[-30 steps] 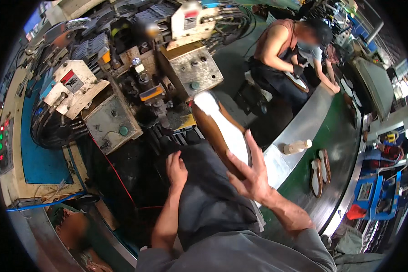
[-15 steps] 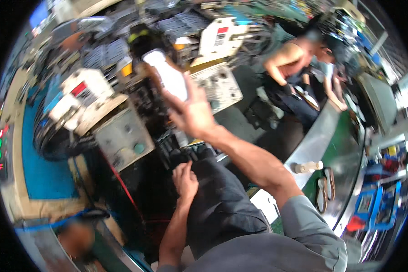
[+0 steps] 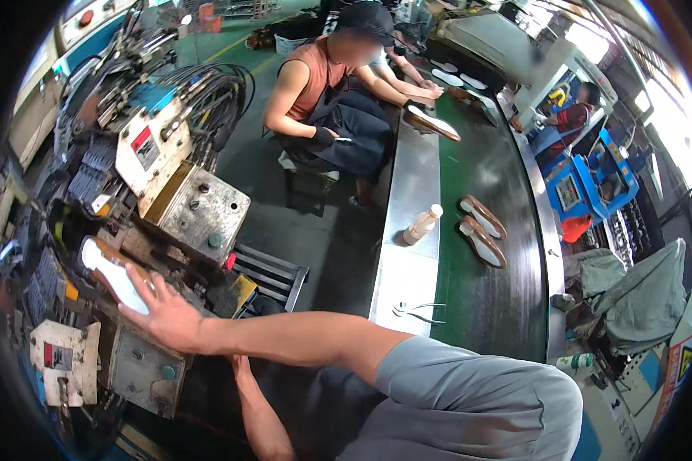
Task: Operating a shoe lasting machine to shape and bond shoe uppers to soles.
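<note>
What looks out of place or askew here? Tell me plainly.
Nothing looks spilled or damaged. The right hand presses a white-soled shoe into the machine. Two shoes lie slanted on the green conveyor belt, and pliers sit loose on its metal edge.

A red and black rectangular label (image 3: 141,143) sits on the tilted white plate of the machine at upper left. A second red and black label (image 3: 54,355) marks the cream plate at lower left, below the machine's dark opening. At the far right edge a white carton (image 3: 680,357) stands on the floor, bearing a yellow triangular warning sign (image 3: 685,354) with a red patch under it. A pale bottle (image 3: 423,224) with no readable label stands on the steel surface (image 3: 407,276).
</note>
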